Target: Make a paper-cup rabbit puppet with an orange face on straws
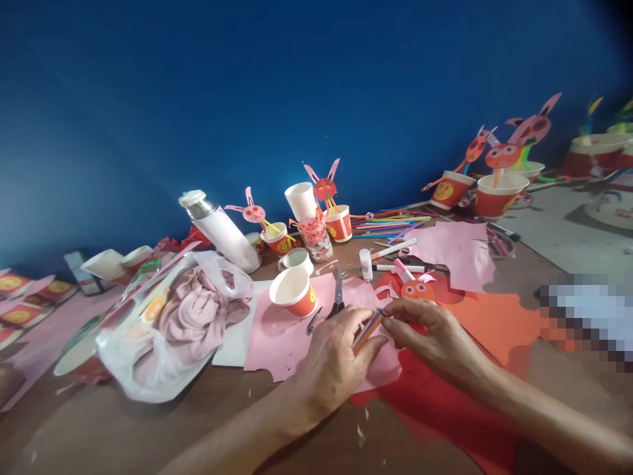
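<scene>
Between thumb and fingers, my left hand (336, 353) grips a short bundle of orange and purple pipe cleaners (368, 332), slanting up to the right. At its purple upper end, my right hand (428, 333) pinches with thumb and fingertips. Just behind the left fingers lie scissors (339, 290) with their blades pointing away, on pink paper (267, 349). A red and white paper cup (293, 293) stands on that paper to the left. Beyond the right fingers, partly hidden, is an orange paper face (417, 290) with round eyes.
A white thermos (222, 231) leans behind a plastic bag (143, 369) holding cloth. Cups with rabbit-faced figures (325, 190) stand along the blue wall. Loose pipe cleaners (390, 226), markers (395, 248), a glue stick (365, 265) and red paper (445, 402) lie around. A blurred-out rectangle (593, 316) is at right.
</scene>
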The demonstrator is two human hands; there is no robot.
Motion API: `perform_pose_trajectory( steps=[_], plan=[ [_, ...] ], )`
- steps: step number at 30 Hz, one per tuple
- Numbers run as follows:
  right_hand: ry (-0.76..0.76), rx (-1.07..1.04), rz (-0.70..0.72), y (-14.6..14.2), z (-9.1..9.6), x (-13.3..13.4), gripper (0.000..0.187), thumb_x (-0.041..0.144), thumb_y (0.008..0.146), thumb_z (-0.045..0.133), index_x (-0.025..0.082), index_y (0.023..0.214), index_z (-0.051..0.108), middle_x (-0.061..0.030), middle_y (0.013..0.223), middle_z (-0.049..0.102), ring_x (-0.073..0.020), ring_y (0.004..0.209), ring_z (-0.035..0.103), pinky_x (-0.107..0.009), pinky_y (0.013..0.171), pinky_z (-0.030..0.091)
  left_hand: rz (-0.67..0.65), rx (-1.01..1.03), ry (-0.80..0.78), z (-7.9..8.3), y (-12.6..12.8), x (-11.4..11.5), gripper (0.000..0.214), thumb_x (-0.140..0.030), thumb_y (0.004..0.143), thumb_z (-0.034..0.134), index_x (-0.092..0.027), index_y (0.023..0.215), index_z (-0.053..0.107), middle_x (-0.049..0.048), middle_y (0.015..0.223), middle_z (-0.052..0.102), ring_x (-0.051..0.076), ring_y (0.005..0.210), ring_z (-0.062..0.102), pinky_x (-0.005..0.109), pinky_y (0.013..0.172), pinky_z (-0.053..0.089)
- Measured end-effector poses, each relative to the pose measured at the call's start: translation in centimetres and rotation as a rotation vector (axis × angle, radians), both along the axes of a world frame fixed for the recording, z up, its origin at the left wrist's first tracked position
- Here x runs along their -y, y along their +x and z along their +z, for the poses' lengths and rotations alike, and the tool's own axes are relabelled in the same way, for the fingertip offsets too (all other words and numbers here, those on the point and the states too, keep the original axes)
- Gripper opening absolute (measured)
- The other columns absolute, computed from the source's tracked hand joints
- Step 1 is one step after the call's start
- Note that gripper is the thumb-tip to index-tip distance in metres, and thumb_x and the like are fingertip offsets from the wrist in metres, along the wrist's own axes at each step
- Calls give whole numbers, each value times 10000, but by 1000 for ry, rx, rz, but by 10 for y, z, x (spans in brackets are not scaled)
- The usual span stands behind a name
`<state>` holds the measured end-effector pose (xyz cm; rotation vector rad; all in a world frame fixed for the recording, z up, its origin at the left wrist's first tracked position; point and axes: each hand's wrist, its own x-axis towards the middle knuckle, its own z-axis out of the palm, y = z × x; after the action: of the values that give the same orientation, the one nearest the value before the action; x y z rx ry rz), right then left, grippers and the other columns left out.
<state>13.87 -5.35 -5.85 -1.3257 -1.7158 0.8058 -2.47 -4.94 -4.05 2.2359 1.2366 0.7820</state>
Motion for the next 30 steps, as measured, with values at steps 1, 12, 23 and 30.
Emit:
perform_pose_trajectory(
  steps=[1, 12, 23, 30],
  plan=[
    [-4, -12, 14, 0, 0, 0, 209, 318, 818, 469, 188, 763, 623, -23, 691, 667, -151, 592, 613, -260, 561, 477, -6, -24, 32, 0, 0, 0, 219, -257, 790, 552, -172, 986, 597, 69, 866, 649, 163, 736, 578, 240, 680, 407],
    [109, 47, 72, 0, -1, 3, 218, 324, 826, 506, 204, 960, 628, -41, 842, 668, -184, 777, 596, -324, 706, 453, 27, -48, 73, 3, -1, -4, 203, -198, 850, 408, -179, 911, 602, 74, 801, 651, 172, 699, 585, 253, 640, 388],
    [115, 144, 51, -1, 1, 2, 221, 316, 813, 507, 212, 961, 634, -23, 758, 651, -171, 708, 576, -314, 671, 426, 59, 116, -21, -2, -1, -6, 188, -214, 825, 453, -186, 912, 618, 44, 733, 640, 150, 640, 562, 235, 633, 397],
    [179, 275, 12, 0, 3, -1, 224, 291, 798, 501, 192, 929, 653, -13, 652, 634, -158, 638, 570, -305, 660, 413, 90, 237, -370, 0, 2, -8, 192, -294, 828, 440, -182, 767, 585, -9, 572, 529, 106, 520, 495, 194, 498, 392]
  ],
)
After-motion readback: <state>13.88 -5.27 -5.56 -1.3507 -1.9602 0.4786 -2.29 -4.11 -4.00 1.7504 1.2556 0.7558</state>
